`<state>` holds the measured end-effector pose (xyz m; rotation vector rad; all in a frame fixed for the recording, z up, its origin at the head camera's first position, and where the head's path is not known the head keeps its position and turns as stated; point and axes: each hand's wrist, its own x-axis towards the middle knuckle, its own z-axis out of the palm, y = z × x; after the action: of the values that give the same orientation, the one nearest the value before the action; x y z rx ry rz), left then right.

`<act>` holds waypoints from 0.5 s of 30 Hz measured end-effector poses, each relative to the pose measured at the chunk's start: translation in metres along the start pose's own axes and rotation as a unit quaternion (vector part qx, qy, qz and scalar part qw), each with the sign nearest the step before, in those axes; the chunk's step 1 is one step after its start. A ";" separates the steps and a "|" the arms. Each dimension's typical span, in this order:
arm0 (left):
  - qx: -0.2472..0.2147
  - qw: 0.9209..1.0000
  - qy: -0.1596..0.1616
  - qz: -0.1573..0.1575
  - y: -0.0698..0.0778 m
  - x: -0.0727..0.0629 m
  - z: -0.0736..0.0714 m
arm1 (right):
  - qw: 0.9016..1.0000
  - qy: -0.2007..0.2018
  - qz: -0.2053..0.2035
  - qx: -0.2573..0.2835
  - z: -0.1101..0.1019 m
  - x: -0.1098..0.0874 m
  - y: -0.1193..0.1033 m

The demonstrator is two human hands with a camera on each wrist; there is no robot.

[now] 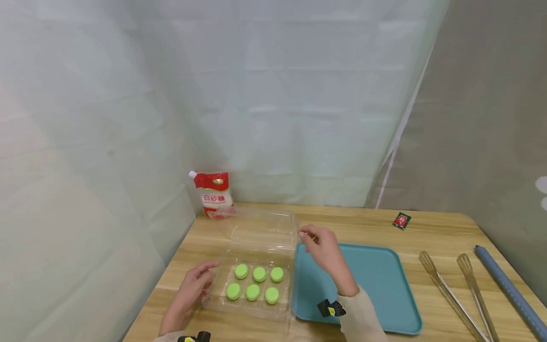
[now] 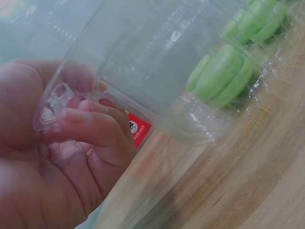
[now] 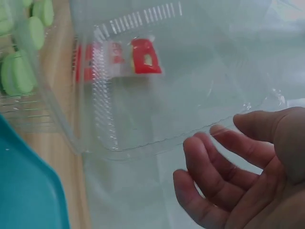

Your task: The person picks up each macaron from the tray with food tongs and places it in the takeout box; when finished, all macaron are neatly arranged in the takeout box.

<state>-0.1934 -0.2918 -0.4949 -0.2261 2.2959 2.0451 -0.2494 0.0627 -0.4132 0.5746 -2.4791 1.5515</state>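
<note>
A clear plastic hinged box lies on the table with its clear lid raised at the back. Several green macarons sit in its base in two rows. My left hand is at the left side of the base. In the left wrist view its curled fingers grip the rim near a corner tab, and part of the hand shows through the plastic. The right hand is at the lid's right edge. There the thumb and forefinger pinch the lid's rim, while the other fingers curl loosely below.
Right of the box lies a blue tray, under my right forearm. A red and white sugar bag stands behind the lid at the left. A small packet, two whisk-like metal utensils and a blue-grey rod lie toward the right.
</note>
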 end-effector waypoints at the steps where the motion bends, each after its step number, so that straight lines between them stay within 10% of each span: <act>1: 0.001 1.000 0.003 0.000 0.000 -0.001 0.000 | 1.000 -0.002 0.001 0.004 0.001 -0.001 0.000; 15: 0.000 1.000 -0.004 0.008 -0.002 0.000 0.001 | 0.999 -0.052 -0.006 0.007 -0.001 -0.029 0.004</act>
<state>-0.1934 -0.2914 -0.4968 -0.2009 2.2999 2.0496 -0.2251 0.0718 -0.4257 0.6869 -2.5370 1.5748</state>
